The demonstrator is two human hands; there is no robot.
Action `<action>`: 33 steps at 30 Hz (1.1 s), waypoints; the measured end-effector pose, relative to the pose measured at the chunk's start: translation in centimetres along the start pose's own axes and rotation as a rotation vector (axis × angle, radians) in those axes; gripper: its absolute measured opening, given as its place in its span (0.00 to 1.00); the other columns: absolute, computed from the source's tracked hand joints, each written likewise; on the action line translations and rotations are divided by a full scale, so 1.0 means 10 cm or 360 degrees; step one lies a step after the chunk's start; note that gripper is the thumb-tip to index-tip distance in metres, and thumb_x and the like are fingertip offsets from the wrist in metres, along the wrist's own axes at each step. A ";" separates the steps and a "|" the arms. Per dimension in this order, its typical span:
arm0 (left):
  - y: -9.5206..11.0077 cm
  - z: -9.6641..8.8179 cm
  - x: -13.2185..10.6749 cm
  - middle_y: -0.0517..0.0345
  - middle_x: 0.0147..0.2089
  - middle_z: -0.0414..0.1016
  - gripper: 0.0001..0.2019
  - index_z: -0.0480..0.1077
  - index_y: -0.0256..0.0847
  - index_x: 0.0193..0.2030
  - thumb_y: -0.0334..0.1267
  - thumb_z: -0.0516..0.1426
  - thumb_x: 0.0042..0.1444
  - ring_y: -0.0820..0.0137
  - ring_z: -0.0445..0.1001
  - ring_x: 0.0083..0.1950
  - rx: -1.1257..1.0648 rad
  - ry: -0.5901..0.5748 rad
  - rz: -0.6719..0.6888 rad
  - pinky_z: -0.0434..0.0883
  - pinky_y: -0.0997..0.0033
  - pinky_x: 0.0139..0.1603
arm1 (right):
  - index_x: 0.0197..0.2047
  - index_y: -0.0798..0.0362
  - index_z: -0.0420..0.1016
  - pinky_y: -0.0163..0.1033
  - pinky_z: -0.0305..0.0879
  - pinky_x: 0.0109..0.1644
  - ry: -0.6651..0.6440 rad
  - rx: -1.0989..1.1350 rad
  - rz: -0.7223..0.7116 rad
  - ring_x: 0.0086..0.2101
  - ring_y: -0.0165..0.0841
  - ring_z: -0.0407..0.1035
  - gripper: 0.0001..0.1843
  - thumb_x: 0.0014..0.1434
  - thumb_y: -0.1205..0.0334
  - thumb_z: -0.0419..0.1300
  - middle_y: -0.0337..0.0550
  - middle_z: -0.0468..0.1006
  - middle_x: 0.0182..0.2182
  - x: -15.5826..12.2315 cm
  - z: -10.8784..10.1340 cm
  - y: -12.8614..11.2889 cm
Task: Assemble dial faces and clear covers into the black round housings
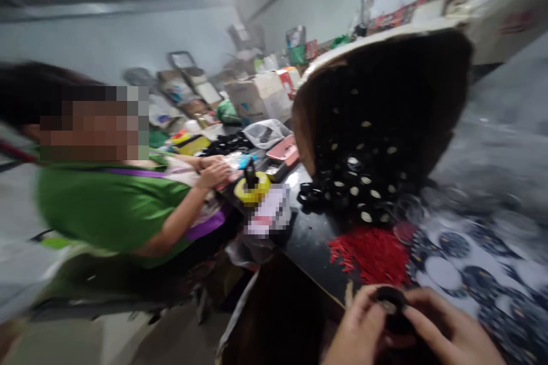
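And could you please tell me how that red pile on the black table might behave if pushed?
The red pile would probably spread rather than slide as one, since loose bits stray at its edge. Each piece is likely light, being small and thin.

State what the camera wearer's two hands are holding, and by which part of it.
A small round black piece with a pale centre, held by opposite sides of its rim: left hand, left side; right hand, right side.
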State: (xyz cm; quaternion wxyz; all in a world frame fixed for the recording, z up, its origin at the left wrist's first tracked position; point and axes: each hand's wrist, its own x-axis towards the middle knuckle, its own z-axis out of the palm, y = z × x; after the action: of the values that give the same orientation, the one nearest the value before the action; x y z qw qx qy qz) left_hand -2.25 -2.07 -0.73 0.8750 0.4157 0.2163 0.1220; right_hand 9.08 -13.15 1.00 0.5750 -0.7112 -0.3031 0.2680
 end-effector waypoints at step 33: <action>0.07 0.38 0.09 0.50 0.52 0.80 0.18 0.69 0.40 0.57 0.44 0.56 0.62 0.64 0.79 0.49 -0.0419 0.0402 -0.0261 0.72 0.58 0.56 | 0.41 0.51 0.75 0.38 0.65 0.40 0.0246 -0.0405 0.0050 0.34 0.32 0.69 0.06 0.59 0.65 0.59 0.39 0.75 0.33 -0.05 -0.16 -0.12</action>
State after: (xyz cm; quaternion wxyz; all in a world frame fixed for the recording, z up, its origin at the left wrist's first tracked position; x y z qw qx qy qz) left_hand 0.34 -3.87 1.73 0.8947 0.2601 0.3396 0.1286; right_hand 9.81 -14.37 2.49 0.4974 -0.8015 -0.2782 0.1808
